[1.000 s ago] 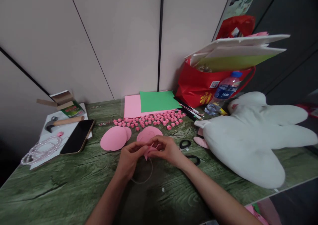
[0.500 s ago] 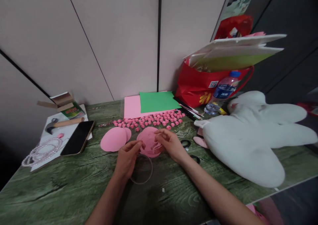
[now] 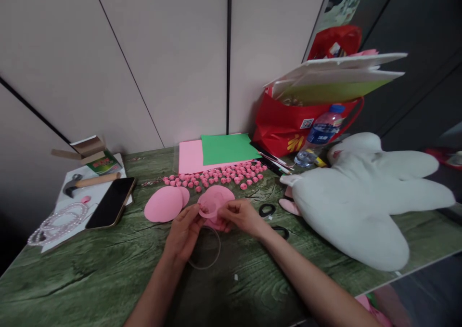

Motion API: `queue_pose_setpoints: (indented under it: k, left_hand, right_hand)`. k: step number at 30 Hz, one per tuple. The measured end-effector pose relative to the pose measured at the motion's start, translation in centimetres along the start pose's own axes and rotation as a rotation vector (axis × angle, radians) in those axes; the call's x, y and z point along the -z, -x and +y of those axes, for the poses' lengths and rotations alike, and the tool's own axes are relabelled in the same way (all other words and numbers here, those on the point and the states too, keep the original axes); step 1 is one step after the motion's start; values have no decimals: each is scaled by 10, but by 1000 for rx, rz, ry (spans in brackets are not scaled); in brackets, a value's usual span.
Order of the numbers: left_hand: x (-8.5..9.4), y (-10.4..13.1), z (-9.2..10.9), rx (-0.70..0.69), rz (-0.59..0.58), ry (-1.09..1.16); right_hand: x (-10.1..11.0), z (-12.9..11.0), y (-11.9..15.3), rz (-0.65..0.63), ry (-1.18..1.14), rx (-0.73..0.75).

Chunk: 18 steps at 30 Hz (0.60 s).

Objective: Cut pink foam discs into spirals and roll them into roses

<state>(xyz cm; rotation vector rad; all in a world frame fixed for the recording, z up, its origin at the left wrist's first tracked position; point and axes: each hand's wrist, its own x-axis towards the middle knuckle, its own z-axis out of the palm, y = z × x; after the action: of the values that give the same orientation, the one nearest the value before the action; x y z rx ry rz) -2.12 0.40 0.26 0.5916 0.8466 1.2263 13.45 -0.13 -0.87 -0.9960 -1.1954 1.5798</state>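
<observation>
Between my hands is a curled pink paper strip [image 3: 206, 214], bent into a loop. My left hand [image 3: 185, 229] pinches one side of it with thumb and fingertips. On the other side my right hand [image 3: 242, 216] is closed on the strip, its fingertips partly hiding the paper. Beneath and behind lies a round piece of pink paper [image 3: 224, 192] on the table. A thin clear ring [image 3: 219, 248] rests just below my left hand. More pink paper rounds [image 3: 164, 204] lie to the left, and many small rolled pink paper flowers [image 3: 224, 174] are spread behind.
Pink and green sheets [image 3: 229, 149] lie at the back. A red bag [image 3: 274, 129], a water bottle [image 3: 321, 133] and a white plush toy [image 3: 353, 202] stand right. Two black loops [image 3: 267, 210] lie near my right wrist. A phone [image 3: 111, 202], hammer [image 3: 96, 179] and bead string [image 3: 59, 221] are left.
The strip has been turned and now shows as a wider loop. My right hand has come down slightly, nearer my left. The view has shifted a little.
</observation>
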Motion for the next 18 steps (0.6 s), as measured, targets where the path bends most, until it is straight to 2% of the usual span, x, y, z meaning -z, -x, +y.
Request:
queue_pose_setpoints:
  k: [2,5,10,14,18]
  left_hand:
    - [-1,1,-1,-23,-10,-29]
    - [0,2,-5,-48,-13,-77]
    - [3,4,-12,-133,41,-331]
    - [0,7,-14,-136,-12,-426]
    - [-4,9,-12,-90,-58,-464]
  right_hand:
    - [-3,0,1,-16,-33,-11]
    - [-5,1,0,48,-76,19]
    - [-4,4,-2,155,-81,112]
    - [-3,1,-2,201,-23,207]
    - [-1,-2,0,183,63,263]
